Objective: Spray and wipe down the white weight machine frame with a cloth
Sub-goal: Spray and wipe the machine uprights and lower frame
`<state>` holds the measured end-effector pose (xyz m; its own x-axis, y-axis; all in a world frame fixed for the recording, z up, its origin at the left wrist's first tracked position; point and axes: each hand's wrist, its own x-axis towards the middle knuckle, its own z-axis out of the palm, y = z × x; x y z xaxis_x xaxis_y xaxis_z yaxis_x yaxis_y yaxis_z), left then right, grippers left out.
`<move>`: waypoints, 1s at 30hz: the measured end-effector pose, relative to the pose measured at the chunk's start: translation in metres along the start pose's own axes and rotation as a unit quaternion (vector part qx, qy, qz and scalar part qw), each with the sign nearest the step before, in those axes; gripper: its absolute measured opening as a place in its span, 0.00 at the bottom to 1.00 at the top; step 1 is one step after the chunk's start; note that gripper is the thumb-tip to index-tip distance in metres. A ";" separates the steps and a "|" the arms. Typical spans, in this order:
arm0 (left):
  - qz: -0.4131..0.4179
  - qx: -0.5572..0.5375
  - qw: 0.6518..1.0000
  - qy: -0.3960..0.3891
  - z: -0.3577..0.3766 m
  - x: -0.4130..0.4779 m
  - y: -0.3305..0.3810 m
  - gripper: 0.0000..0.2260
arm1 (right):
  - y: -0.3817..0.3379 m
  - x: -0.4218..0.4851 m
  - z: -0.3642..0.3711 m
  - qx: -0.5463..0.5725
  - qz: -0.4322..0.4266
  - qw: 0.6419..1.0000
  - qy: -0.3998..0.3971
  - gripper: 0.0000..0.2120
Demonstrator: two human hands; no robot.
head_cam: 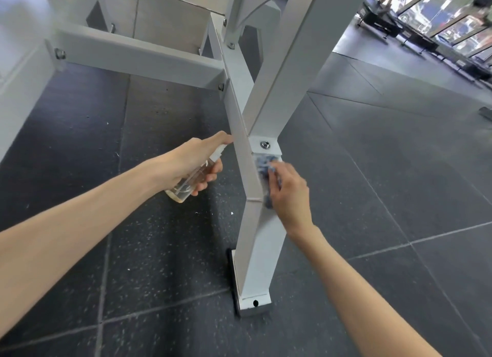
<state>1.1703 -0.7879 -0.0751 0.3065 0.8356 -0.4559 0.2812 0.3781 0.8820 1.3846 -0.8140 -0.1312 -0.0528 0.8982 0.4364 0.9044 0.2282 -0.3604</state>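
The white weight machine frame (pixel 259 250) runs along the dark floor toward me, and an angled post joins it at a bolted plate. My right hand (pixel 288 194) presses a crumpled blue cloth (pixel 263 165) against the frame's top face just below that plate. My left hand (pixel 197 161) holds a small clear spray bottle (pixel 190 182) with pale liquid on the frame's left side, the index finger resting on the white nozzle that points at the frame's edge.
Dark speckled rubber floor tiles (pixel 372 183) surround the frame. A white crossbar (pixel 138 55) bolts to the frame at upper left. A black foot pad (pixel 250 310) sits under the frame's near end. Black gym machines (pixel 383 21) and windows stand at the far right.
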 end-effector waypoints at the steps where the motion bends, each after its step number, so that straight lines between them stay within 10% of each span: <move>1: -0.001 0.004 1.000 0.001 -0.001 -0.001 -0.001 0.27 | 0.000 0.016 0.002 -0.004 0.063 0.998 0.005 0.09; 15: -0.004 0.027 0.999 -0.022 0.008 -0.003 0.003 0.26 | 0.019 -0.064 0.030 0.010 -0.142 0.987 0.077 0.19; 23: -0.006 0.014 0.999 -0.040 0.012 0.003 -0.001 0.27 | 0.014 -0.186 0.103 0.107 0.133 0.981 0.096 0.26; 30: -0.010 0.011 0.999 -0.043 0.016 0.008 -0.004 0.27 | -0.003 -0.154 0.106 0.262 0.431 0.821 0.268 0.18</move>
<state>1.1861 -0.7896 -0.0845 0.3767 0.7904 -0.4831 0.3074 0.3853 0.8701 1.3453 -0.9126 -0.2850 0.8320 0.5487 0.0818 0.1940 -0.1496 -0.9695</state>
